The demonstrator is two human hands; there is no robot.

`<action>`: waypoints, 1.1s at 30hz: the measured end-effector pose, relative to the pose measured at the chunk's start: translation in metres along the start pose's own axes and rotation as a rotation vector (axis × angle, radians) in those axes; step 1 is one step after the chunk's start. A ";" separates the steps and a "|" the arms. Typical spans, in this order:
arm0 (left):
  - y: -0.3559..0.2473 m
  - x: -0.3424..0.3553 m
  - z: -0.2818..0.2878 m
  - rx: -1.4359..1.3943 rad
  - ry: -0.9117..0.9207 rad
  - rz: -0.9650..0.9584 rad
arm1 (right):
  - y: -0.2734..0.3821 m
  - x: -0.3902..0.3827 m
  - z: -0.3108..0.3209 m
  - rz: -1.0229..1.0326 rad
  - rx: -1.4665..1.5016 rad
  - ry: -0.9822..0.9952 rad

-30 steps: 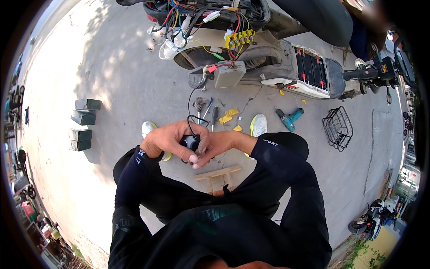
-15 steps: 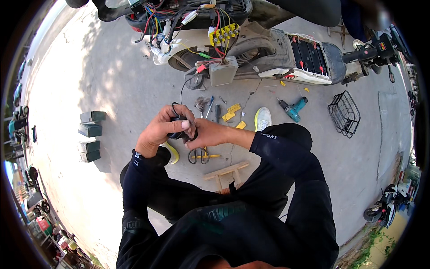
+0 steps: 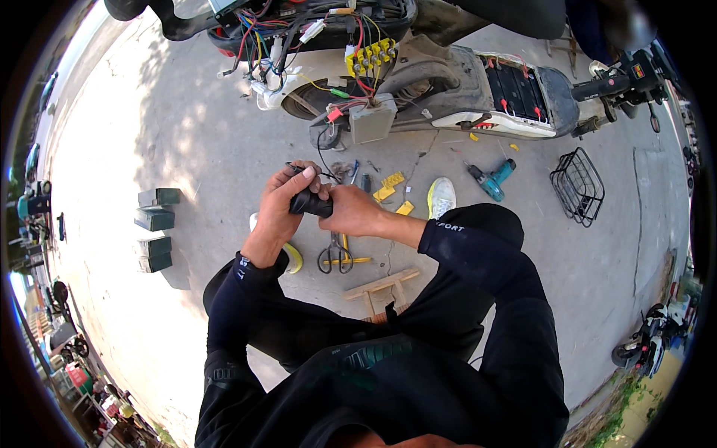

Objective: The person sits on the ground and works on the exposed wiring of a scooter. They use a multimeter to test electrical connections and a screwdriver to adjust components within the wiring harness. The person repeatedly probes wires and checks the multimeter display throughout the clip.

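Observation:
Between my hands is a black cylindrical piece [image 3: 309,203], its exact kind unclear. My left hand [image 3: 279,203] is wrapped round its left side, thumb on top. Closed fingers of my right hand [image 3: 357,212] pinch its right end, and what lies inside them is hidden. A thin black wire [image 3: 322,152] runs from near my left fingers up toward the scooter. Black-handled scissors [image 3: 335,257] lie on the ground just below my hands. Beyond my hands, a grey metal box [image 3: 373,122] hangs by wires beneath a yellow terminal block [image 3: 371,58] on the electric scooter [image 3: 467,122].
A teal cordless drill [image 3: 491,181] and a black wire basket [image 3: 577,187] lie to the right. Yellow pieces [image 3: 393,180] are scattered near my shoe [image 3: 442,197]. Several dark battery blocks [image 3: 154,219] stand at left. A small wooden stool [image 3: 382,285] is between my legs.
The black piece has turned from round-end view to a lengthwise one, tilting down to the right. My left hand has rolled upright round it; the right hand has shifted slightly right.

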State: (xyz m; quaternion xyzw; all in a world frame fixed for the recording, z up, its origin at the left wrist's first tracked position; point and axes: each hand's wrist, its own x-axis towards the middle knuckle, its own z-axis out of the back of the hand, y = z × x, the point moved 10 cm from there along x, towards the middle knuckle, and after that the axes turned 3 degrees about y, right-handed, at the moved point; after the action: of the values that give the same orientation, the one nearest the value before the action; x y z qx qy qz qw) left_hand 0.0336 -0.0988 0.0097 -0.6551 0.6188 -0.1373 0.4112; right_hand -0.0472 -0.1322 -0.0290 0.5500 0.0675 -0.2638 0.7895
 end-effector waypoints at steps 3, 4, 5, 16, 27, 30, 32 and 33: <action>0.003 0.000 0.006 -0.026 -0.048 -0.014 | 0.000 -0.001 0.003 -0.054 -0.058 -0.013; 0.003 0.000 0.007 -0.029 -0.052 -0.019 | -0.001 -0.001 0.003 -0.071 -0.082 -0.010; 0.003 -0.001 0.008 -0.031 -0.056 -0.025 | 0.001 -0.001 0.005 -0.055 -0.080 -0.019; 0.008 -0.004 0.015 0.018 -0.123 0.035 | 0.000 -0.003 0.000 -0.054 -0.024 0.038; 0.012 -0.004 0.016 0.042 -0.154 0.066 | -0.008 0.000 -0.009 -0.097 -0.016 0.105; 0.013 -0.004 0.015 0.015 -0.157 0.062 | -0.011 0.001 -0.009 -0.065 -0.009 0.067; 0.014 -0.003 0.015 0.004 -0.163 0.065 | -0.012 0.001 -0.010 -0.055 -0.006 0.055; 0.014 -0.004 0.015 0.008 -0.166 0.068 | -0.012 0.001 -0.011 -0.059 -0.008 0.061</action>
State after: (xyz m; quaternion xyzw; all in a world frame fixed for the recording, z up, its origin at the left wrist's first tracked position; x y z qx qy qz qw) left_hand 0.0337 -0.0883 -0.0084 -0.6412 0.6038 -0.0711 0.4681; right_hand -0.0505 -0.1260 -0.0435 0.5525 0.1085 -0.2697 0.7812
